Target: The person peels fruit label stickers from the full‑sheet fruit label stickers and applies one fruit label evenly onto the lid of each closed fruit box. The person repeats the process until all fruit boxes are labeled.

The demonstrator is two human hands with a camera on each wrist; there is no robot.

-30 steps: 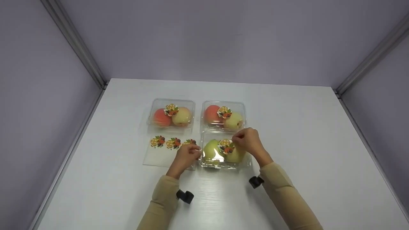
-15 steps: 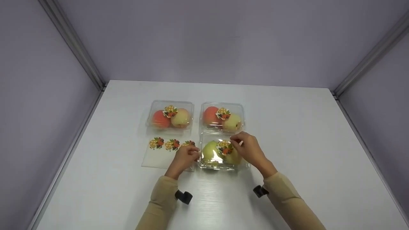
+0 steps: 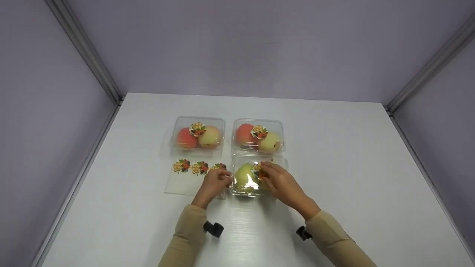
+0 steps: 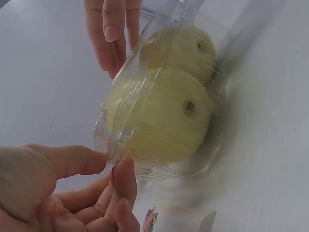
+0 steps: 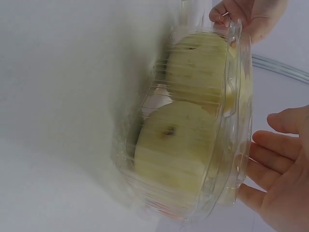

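A clear plastic clamshell box (image 3: 241, 158) stands in the front right spot of the group, with two yellow-green fruits (image 4: 161, 113) inside. My left hand (image 3: 214, 184) pinches the rim at its left side between thumb and fingers, as the left wrist view shows. Over the lid, my right hand (image 3: 285, 184) lies with fairly straight fingers touching the top. Under those fingertips is a round fruit-print sticker (image 3: 256, 171), partly covered by them. Left of the box lies a white sticker sheet (image 3: 184, 185) with several such stickers along its upper edge; my left hand partly covers one.
Two more lidded clear boxes stand behind: a left one (image 3: 179, 124) and a right one (image 3: 276, 124). Each holds one red and one pale fruit, with a sticker on the lid. The white table (image 3: 345, 159) meets grey walls at the back and sides.
My right hand has moved left and down over the lid, from pinching near the sticker's right edge to straighter fingers laid on it. My left hand has stayed at the box's rim.
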